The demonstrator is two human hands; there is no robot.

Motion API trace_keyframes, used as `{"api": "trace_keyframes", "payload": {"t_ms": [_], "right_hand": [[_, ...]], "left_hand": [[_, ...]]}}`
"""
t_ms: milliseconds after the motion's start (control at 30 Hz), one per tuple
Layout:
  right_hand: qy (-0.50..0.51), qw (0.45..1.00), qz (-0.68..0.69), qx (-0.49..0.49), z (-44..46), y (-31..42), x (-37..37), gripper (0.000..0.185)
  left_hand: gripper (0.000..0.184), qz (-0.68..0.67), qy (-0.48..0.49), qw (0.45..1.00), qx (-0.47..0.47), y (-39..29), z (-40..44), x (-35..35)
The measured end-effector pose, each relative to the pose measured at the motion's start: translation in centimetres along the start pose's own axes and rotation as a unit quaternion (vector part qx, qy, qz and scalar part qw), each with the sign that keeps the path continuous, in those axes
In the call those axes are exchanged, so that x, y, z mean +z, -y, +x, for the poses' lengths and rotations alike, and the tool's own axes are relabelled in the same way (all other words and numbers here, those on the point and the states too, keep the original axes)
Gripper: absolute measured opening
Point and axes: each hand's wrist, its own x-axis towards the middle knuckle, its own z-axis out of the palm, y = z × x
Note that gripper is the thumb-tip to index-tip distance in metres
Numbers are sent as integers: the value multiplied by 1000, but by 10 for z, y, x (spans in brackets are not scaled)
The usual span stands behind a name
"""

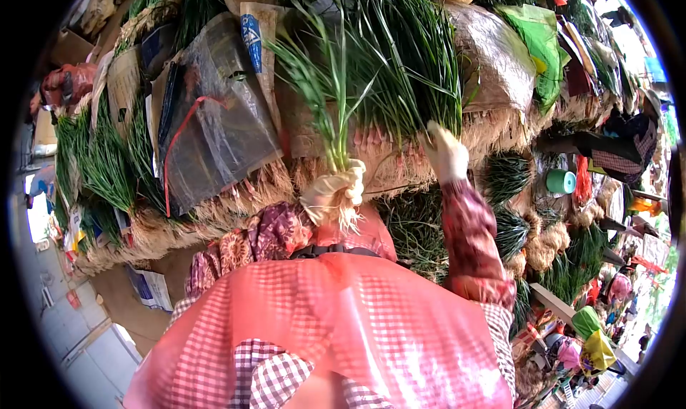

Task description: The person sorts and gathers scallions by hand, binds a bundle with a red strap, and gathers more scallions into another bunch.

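My left hand [333, 192], in a pale glove, is closed around a bunch of spring onions [334, 134] near the base of the white stalks. Their green leaves point up and away from me, and the roots hang below my fingers. Across from it, my right hand [448, 155], also gloved, reaches to the heap of spring onions [407, 58]. Its fingers look stretched out, with the tips at the lower stalks beside the reddish bulbs; no held stalk shows in them.
Rooted bundles line the long stack, partly covered by clear plastic [221, 109], brown sacking [493, 48] and a green bag [537, 44]. More bundles [509, 174] and a teal container [561, 181] are at right. A red translucent apron [321, 316] covers my front.
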Motion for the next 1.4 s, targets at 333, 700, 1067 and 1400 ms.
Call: {"api": "trace_keyframes", "payload": {"t_ms": [333,700,1067,1400], "right_hand": [[159,817,512,211,-20,83,4,19],[182,845,421,274,-92,26,-27,21],[157,987,4,28,34,12,15,29],[159,781,568,204,-14,89,-3,20]], "left_hand": [[25,375,-199,906,-1,17,22,28],[17,7,-12,996,-84,6,-14,14],[21,89,-68,993,23,5,5,-18],[19,207,-231,949,59,22,11,6]]}}
